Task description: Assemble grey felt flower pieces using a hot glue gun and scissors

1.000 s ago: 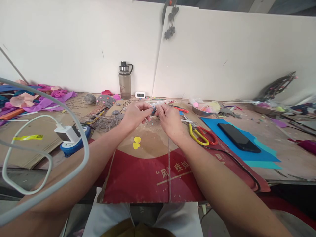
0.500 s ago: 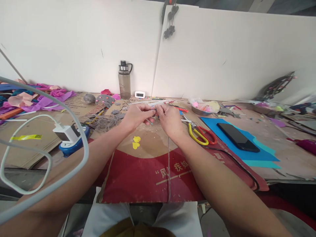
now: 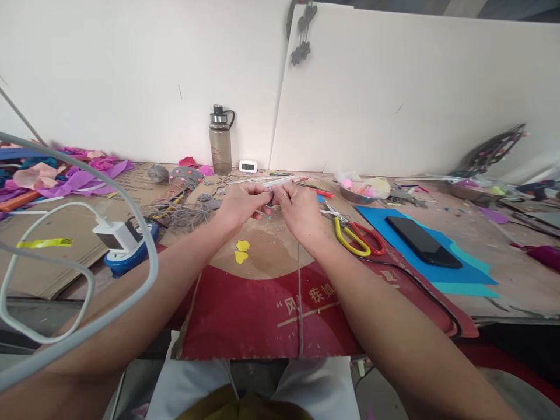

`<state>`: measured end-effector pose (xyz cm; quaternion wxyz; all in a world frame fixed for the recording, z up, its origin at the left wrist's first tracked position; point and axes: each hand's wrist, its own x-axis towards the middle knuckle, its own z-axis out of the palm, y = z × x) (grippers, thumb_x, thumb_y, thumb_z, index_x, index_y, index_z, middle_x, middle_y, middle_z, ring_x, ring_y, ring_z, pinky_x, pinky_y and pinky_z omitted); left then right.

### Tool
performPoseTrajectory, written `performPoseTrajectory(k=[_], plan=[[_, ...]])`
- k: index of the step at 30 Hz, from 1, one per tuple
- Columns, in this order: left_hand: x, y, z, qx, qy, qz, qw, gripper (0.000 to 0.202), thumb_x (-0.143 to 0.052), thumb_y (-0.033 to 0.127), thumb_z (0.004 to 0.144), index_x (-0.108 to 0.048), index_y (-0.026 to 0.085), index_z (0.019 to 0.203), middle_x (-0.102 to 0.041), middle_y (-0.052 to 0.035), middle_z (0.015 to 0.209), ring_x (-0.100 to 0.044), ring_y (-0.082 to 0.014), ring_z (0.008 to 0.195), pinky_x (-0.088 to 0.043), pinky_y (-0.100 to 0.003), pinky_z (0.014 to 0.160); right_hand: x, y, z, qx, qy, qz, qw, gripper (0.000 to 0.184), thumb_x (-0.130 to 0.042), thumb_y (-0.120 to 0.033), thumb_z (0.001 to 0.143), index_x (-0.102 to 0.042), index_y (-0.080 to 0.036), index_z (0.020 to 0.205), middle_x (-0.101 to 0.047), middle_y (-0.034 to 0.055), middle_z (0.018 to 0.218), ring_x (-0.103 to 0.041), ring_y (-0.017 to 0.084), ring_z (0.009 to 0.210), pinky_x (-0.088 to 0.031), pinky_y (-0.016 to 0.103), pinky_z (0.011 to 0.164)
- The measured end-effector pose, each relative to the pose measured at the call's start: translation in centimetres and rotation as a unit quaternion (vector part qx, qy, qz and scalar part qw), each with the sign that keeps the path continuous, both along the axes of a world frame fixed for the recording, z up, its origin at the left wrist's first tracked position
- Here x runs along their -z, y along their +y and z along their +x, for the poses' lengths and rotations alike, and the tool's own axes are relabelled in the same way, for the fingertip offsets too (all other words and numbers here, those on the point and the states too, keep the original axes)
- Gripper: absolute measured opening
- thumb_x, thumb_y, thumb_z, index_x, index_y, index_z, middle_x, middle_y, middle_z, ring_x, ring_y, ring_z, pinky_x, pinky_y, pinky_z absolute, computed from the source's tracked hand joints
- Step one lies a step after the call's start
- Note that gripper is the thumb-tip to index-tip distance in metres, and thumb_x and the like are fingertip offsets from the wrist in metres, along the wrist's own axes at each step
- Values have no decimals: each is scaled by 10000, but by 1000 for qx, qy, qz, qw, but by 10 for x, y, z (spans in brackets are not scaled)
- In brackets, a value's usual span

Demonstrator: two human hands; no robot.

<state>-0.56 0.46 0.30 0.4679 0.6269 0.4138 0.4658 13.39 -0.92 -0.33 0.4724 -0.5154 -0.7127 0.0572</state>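
Above the middle of the cardboard, my left hand (image 3: 242, 204) and my right hand (image 3: 300, 210) meet fingertip to fingertip. Both are closed in a pinch around a small dark grey bit of yarn (image 3: 272, 200), mostly covered by the fingers. A strand of grey yarn (image 3: 300, 303) emerges from beneath my right wrist and runs down over the cardboard's (image 3: 227, 315) red front part. Two yellow cut-out shapes (image 3: 242, 251) lie below my left hand. Scissors (image 3: 356, 233) with one yellow and one red handle rest right of my right hand.
A tangle of grey yarn (image 3: 188, 216) and a blue power socket (image 3: 131, 254) with a white charger sit left. Behind stand a bottle (image 3: 221, 146) and a small clock (image 3: 248, 167). A phone (image 3: 422, 242) lies on blue sheets at right. A white cable (image 3: 151, 256) loops across the near left.
My fingers have shifted very slightly around the small grey piece, both hands staying together. The whole view has moved a little; the things on the table stay in place.
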Motion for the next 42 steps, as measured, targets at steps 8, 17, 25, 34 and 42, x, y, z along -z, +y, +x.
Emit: performPoseTrajectory(k=[8, 17, 25, 34, 42], plan=[[-4, -3, 1, -44, -13, -25, 999, 56, -620, 207, 666, -610, 153, 654, -633, 0, 635, -620, -82, 531, -373, -149, 426, -4, -3, 1, -40, 34, -20, 998, 321, -430, -349, 915, -522, -196, 649, -570, -3, 622, -477, 131, 587, -335, 272, 602], [-3, -1, -1, -36, -38, -34, 998, 81, -656, 213, 704, -629, 139, 683, -628, -12, 631, -631, -95, 539, -382, -163, 425, -2, -7, 0, -44, 53, -6, 998, 44, -517, -195, 810, -499, -219, 843, -478, -69, 560, -432, 111, 517, -323, 255, 552], [-4, 0, -5, 64, -88, -57, 992, 160, -676, 273, 754, -651, 121, 794, -685, -70, 799, -686, -142, 625, -468, -195, 467, -1, 1, 7, -22, 62, -8, 998, 43, -525, -178, 774, -530, -201, 737, -539, -34, 607, -475, 117, 552, -355, 265, 576], [-6, -2, -3, 14, -49, -68, 996, 69, -672, 172, 735, -622, 151, 779, -679, -30, 710, -688, -141, 574, -436, -181, 425, -1, -1, 6, -51, 30, 4, 998, 54, -524, -193, 801, -535, -203, 749, -540, -31, 614, -455, 112, 550, -351, 270, 581], [-5, 2, -4, -7, -48, -57, 997, 55, -662, 159, 744, -628, 139, 782, -684, -37, 714, -690, -139, 582, -445, -179, 432, 2, 2, 8, -66, 32, 22, 997, 94, -531, -146, 766, -531, -203, 841, -527, -22, 678, -473, 123, 624, -374, 277, 622]])
